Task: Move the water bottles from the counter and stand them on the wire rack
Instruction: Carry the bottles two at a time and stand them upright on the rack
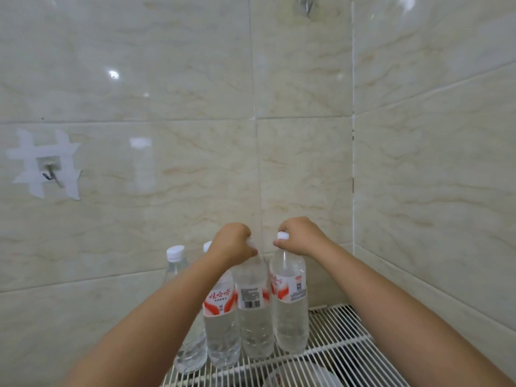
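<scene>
Already four water bottles stand on the wire rack; my left hand and right hand each pinch a bottle's neck, seemingly setting the last down.

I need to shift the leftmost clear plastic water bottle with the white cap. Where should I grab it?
Pinch the leftmost clear plastic water bottle at its neck under the white cap, from above: it stands upright, a neighbour crowds its right side, and its top is free.
</scene>
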A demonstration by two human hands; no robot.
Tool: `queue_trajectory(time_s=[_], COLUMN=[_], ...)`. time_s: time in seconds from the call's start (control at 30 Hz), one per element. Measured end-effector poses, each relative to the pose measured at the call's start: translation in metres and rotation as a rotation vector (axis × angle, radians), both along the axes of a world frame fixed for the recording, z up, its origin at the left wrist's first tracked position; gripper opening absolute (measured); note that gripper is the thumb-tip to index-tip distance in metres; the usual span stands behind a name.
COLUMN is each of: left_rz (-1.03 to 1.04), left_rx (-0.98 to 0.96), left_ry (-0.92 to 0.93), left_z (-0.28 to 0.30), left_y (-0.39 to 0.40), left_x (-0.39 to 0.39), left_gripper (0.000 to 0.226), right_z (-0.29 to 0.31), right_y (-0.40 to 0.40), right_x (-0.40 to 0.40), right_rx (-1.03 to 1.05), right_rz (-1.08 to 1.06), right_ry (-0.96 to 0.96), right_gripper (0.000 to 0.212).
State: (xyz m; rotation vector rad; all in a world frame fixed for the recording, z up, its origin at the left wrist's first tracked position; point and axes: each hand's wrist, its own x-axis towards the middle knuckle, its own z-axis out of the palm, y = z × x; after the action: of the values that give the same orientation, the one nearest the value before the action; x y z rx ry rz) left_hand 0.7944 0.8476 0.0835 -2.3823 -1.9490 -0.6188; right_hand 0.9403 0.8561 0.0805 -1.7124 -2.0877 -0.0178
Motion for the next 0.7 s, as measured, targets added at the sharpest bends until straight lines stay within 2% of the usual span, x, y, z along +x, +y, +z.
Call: queue_trajectory(time_s=[0.07, 0.23, 0.4, 0.53, 0.7], left_rz=[-0.073, -0.234, -0.189, -0.103, -0.073], left_rx=[-0.013, -0.048, -0.032, 0.049, 0.049], left_ry=[0.075, 0.160, 0.142, 0.074, 0.024], left_z=[0.005, 0.008, 0.002, 0.001, 0.001], left_y=[-0.002, -0.009, -0.010, -0.011, -0.012], left_x=[-0.003, 0.000, 0.006, 0.011, 0.006], left_gripper=[0.049, 0.048, 0.049, 0.044, 0.044], right_z=[0.005, 0.011, -0.002, -0.010, -0.014], right_y=[-0.005, -0.016, -0.019, -0.018, -0.021], right_x=[0.010, 0.028, 0.022, 0.016, 0.008], right_rx=[-0.057, -0.137, -0.080, 0.025, 0.083], right_rz=[0.096, 0.191, 0.143, 0.092, 0.055], right_ry=[0.020, 0.079, 0.129, 0.171, 0.222], right_gripper=[0.036, 0.039, 0.050, 0.042, 0.041])
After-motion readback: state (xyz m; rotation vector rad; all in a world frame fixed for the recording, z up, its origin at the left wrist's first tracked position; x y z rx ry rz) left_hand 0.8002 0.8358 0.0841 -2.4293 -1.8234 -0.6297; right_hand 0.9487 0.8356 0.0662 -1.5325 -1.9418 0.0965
